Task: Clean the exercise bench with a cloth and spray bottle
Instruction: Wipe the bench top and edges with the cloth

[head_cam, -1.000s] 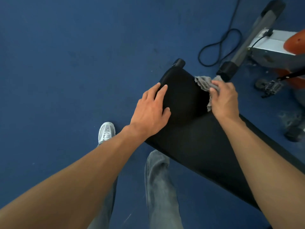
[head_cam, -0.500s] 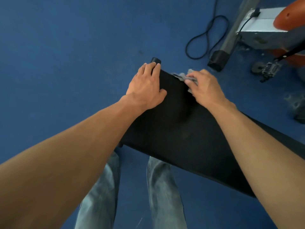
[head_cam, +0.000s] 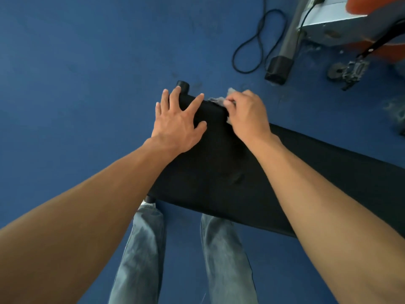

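Note:
The black padded exercise bench [head_cam: 219,172] runs from the centre toward the right edge, over my legs. My left hand [head_cam: 177,121] lies flat on its far end with fingers spread, holding nothing. My right hand [head_cam: 247,113] is closed on a grey cloth [head_cam: 215,100], pressing it against the bench's far edge; only a small bunch of cloth shows past my fingers. No spray bottle is in view.
Blue floor surrounds the bench. An exercise bike's grey base bar [head_cam: 282,60] and orange-and-white body [head_cam: 341,20] stand at the upper right, with a pedal [head_cam: 352,70] and a looped black cable [head_cam: 256,44] beside them. A black bench leg cap [head_cam: 183,85] pokes out beyond my left hand.
My right hand with the cloth has slid toward the bench's far end edge. My left hand's fingers have spread wider. The camera has tilted, bringing both of my legs under the bench into view.

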Tool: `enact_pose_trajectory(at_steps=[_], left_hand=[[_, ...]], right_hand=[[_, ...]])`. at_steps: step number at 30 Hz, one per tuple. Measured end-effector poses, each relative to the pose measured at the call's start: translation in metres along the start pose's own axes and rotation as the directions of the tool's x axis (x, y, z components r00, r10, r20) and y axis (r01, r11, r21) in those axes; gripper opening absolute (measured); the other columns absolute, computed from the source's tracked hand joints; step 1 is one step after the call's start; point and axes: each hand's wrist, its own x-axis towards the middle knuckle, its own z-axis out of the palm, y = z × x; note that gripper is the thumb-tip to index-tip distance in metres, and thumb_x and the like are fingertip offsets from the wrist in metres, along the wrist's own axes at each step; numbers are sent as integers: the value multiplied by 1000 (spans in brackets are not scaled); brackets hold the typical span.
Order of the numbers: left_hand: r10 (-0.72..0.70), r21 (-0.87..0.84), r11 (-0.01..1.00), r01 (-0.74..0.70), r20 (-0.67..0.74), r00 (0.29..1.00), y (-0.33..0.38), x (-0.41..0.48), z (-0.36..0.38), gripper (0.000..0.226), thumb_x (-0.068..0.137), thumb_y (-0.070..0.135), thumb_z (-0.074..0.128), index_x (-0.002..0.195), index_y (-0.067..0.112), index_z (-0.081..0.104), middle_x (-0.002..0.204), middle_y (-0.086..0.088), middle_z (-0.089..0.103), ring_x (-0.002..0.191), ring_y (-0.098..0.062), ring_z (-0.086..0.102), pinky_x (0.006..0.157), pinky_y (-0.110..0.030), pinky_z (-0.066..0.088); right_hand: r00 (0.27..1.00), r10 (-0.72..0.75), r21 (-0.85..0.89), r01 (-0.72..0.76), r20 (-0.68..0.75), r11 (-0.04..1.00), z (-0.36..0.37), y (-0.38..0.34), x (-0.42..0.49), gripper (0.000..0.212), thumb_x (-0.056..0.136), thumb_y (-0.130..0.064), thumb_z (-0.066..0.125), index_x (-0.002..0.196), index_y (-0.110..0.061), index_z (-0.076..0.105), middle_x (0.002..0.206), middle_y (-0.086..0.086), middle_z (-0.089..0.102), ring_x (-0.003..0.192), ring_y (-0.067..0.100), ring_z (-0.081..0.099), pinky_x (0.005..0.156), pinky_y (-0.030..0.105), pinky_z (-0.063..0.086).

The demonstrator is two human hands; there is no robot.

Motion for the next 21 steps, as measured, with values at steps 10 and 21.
enact_pose_trajectory(at_steps=[10,21], left_hand=[[277,175,949,-262,-71,958,56,-16,15,66,95,51,47,154,24,37,163,-15,28,155,-38,7,125,-58,3],[380,305,860,-409,153,912,162,-20,63,79,96,59,40,161,33,2,169,-12,1,154,-41,-6,124,-58,6]], right_hand=[[990,140,-156,-134,28,979,-77,173,-72,21,100,-20,59,108,-8,73,100,19,64,91,42,61,83,51,51],[966,221,-25,-226,-136,974,-73,179,-97,19,99,-15,59,105,-8,75,99,15,64,90,34,58,83,44,47]])
